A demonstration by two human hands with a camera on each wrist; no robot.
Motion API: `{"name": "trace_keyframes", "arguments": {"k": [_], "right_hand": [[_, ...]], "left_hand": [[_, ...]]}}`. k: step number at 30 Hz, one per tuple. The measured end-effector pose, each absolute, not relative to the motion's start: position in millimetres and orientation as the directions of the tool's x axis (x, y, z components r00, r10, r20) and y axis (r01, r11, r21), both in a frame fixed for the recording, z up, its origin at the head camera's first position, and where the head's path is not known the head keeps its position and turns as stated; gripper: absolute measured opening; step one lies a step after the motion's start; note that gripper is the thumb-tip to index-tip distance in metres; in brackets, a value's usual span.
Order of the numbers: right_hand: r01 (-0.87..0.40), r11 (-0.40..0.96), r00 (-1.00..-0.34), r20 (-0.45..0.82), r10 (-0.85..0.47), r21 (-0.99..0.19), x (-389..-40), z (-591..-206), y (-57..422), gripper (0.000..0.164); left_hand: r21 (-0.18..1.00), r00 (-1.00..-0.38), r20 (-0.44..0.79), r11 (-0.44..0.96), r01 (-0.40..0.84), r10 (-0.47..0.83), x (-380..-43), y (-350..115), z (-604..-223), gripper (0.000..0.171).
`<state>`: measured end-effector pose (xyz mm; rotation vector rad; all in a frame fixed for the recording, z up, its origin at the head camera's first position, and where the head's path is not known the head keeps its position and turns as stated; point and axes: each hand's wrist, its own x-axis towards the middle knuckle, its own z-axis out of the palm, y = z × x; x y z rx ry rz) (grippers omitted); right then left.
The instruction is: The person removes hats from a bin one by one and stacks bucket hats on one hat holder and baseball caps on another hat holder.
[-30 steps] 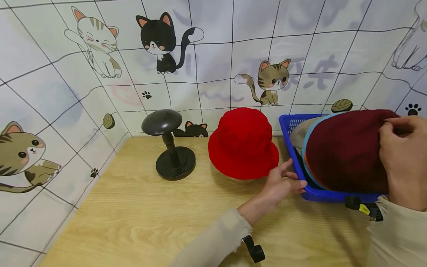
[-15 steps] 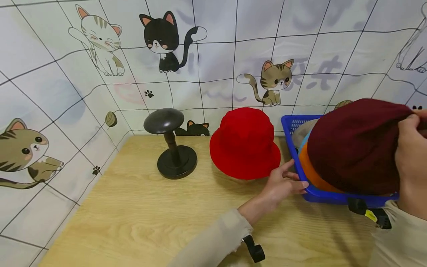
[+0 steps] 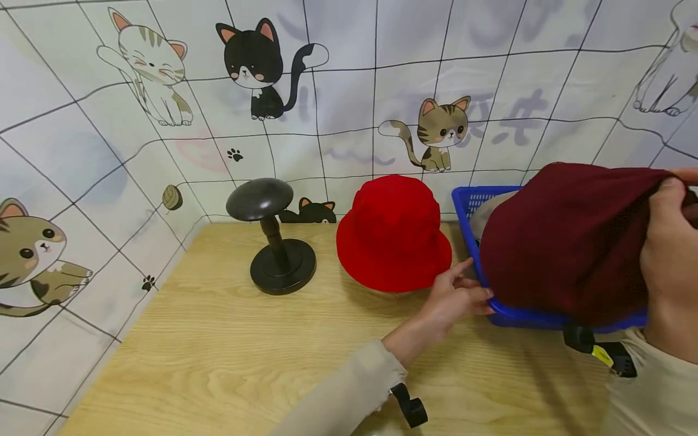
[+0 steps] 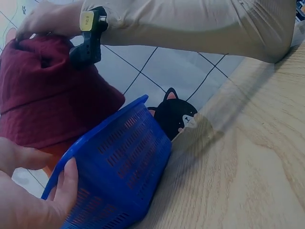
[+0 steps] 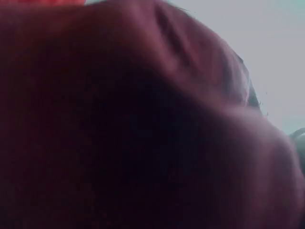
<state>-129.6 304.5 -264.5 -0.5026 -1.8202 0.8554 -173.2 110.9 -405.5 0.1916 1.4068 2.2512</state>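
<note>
My right hand (image 3: 671, 260) pinches a maroon bucket hat (image 3: 561, 236) at its right side and holds it over the blue plastic basket (image 3: 523, 316). Cloth sags from the fingers, and the hat (image 4: 52, 95) overlaps the basket's rim in the left wrist view. My left hand (image 3: 449, 300) grips the near left corner of the basket, thumb and fingers at the rim (image 4: 83, 143). Under the maroon hat, a strip of orange cloth (image 4: 57, 151) shows. A grey-beige hat (image 3: 488, 212) lies at the basket's back left. Dark, blurred cloth (image 5: 143, 133) fills most of the right wrist view.
Left of the basket, a red bucket hat (image 3: 395, 236) sits raised on a support mostly hidden beneath it. Farther left stands a bare black hat stand (image 3: 272, 236). The wooden table (image 3: 218, 351) meets a cat-patterned wall covering (image 3: 338, 91) at the back and left.
The right hand has pulled the maroon hat up and rightward from the pile. Its cloth now hides the light blue and orange edges in the head view. The left hand stays on the basket.
</note>
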Motion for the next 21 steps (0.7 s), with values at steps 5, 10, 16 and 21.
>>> {"name": "trace_keyframes", "arguments": {"k": [5, 10, 16, 21], "right_hand": [[-0.115, 0.686, -0.475, 0.646, 0.597, -0.719, -129.3, -265.1, 295.4, 0.019], [-0.141, 0.744, -0.548, 0.677, 0.491, -0.653, -134.2, -268.3, 295.6, 0.016], [-0.223, 0.753, -0.554, 0.716, 0.424, -0.619, -135.9, -269.0, 300.5, 0.019], [-0.177, 0.655, -0.576, 0.617, 0.536, -0.734, -142.3, -275.7, 333.0, 0.025]], "left_hand": [[0.874, -0.881, -0.120, -0.372, -0.313, 0.458, -172.4, 109.6, -401.0, 0.032], [0.894, -0.900, -0.153, -0.332, -0.302, 0.409, -167.1, 109.3, -391.8, 0.036], [0.922, -0.940, -0.140, -0.307, -0.238, 0.310, -161.1, 108.4, -380.8, 0.019], [0.924, -0.950, -0.135, -0.310, -0.224, 0.282, -160.5, 107.0, -376.6, 0.019]]}}
